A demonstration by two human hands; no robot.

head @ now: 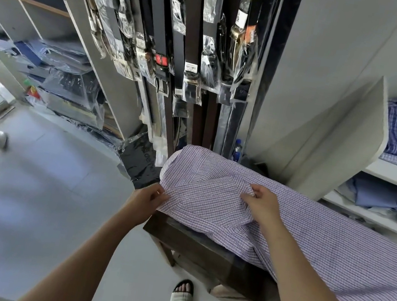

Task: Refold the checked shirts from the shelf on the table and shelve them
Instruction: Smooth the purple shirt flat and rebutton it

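Checked shirt (334, 237): spread across the dark wooden tabletop (198, 245).
Left grip (147, 198): pinches the shirt's edge at the tabletop corner.
Right grip (263, 203): pinches a folded flap of the shirt.

Checked shirt (311, 220) spread over dark table (202, 250); left hand (149, 201) pinches sleeve edge, right hand (264, 203) grips fold.
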